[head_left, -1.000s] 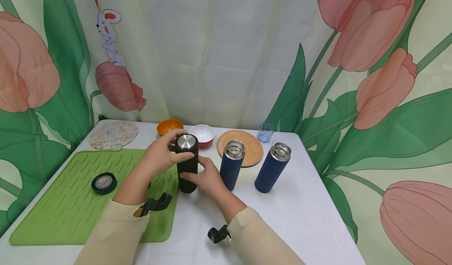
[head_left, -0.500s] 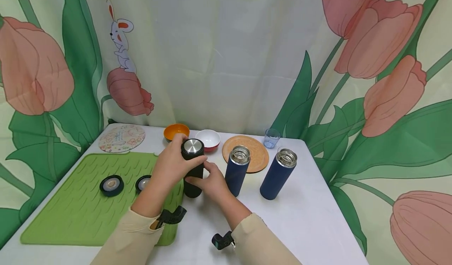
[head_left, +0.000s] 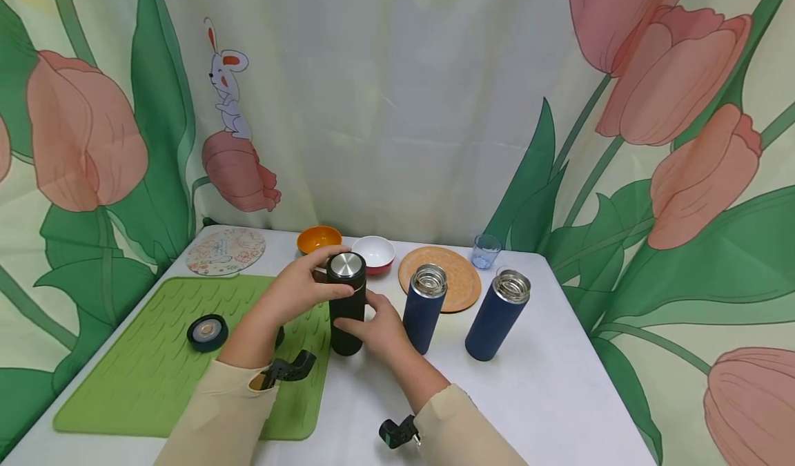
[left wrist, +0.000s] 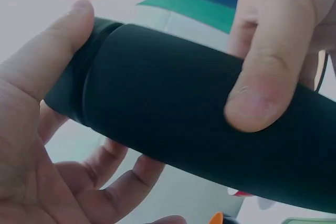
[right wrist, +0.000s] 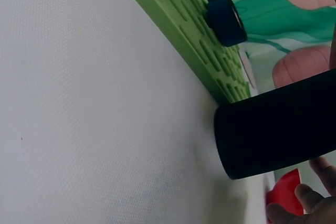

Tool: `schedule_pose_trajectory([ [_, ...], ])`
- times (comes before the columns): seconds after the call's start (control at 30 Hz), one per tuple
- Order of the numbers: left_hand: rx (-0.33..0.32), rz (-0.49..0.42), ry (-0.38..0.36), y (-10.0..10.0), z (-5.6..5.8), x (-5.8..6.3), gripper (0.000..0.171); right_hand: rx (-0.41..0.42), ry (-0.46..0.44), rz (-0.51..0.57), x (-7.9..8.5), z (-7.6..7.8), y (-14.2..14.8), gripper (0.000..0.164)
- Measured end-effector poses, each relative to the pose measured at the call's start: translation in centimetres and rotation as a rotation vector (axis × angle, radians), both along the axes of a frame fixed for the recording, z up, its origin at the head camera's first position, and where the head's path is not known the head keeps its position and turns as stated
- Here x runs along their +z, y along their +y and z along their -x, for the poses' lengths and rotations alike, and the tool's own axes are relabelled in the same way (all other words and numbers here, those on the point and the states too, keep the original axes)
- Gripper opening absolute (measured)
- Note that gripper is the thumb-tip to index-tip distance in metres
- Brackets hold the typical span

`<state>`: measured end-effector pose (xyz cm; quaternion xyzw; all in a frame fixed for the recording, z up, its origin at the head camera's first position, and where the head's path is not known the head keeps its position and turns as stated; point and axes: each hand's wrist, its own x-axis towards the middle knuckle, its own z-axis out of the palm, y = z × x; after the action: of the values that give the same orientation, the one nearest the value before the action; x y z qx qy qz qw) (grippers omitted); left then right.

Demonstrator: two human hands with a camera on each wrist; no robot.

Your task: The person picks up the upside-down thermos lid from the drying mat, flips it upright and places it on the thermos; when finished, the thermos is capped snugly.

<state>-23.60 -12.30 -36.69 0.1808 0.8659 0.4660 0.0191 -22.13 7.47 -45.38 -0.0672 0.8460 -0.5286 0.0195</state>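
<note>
A black thermos bottle (head_left: pixel 348 314) with a silver-topped lid (head_left: pixel 347 264) stands upright just right of the green mat. My left hand (head_left: pixel 304 290) grips the lid from the left, thumb in front; the left wrist view shows its thumb and fingers on either side of the lid seam. Lower down, my right hand (head_left: pixel 380 328) holds the bottle's body, its thumb (left wrist: pixel 257 100) pressed on the near side. Two dark blue bottles with steel mouths and no lids, one nearer (head_left: pixel 424 314) and one farther right (head_left: pixel 497 317), stand beside the right hand.
On the green ridged mat (head_left: pixel 155 369) lies a dark round lid (head_left: pixel 208 333); another is mostly behind the left forearm. At the back are a floral round mat (head_left: pixel 226 250), an orange bowl (head_left: pixel 319 237), a white-and-red bowl (head_left: pixel 375 250), a cork board (head_left: pixel 456 279) and a glass (head_left: pixel 485 250).
The left hand and forearm swung rightward around the lid, then back leftward, covering most of the second lid on the mat again. The right hand keeps its hold. The head view has shifted slightly.
</note>
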Motion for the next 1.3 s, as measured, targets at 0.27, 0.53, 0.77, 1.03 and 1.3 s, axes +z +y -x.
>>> schedule_pose_trajectory([
  [0.27, 0.201, 0.048, 0.011, 2.4, -1.3, -0.4, 0.098, -0.011, -0.005, 0.0, -0.3, -0.2, 0.5, 0.062],
  [0.53, 0.366, 0.143, 0.156, 4.9, -2.3, -0.7, 0.086, -0.007, -0.007, 0.028, -0.4, -0.2, 0.6, 0.056],
  [0.77, 0.1, 0.106, 0.088, 1.6, -0.4, -0.3, 0.072, 0.007, 0.019, 0.012, -0.5, 0.1, 0.5, 0.052],
  [1.03, 0.13, 0.088, 0.031, 1.4, -0.9, 0.0, 0.085, 0.011, 0.01, 0.012, -0.3, 0.0, 0.3, 0.054],
  [1.3, 0.405, 0.122, 0.169, 4.7, -2.6, -0.7, 0.092, -0.002, 0.01, 0.037, -0.1, -0.2, 0.2, 0.06],
])
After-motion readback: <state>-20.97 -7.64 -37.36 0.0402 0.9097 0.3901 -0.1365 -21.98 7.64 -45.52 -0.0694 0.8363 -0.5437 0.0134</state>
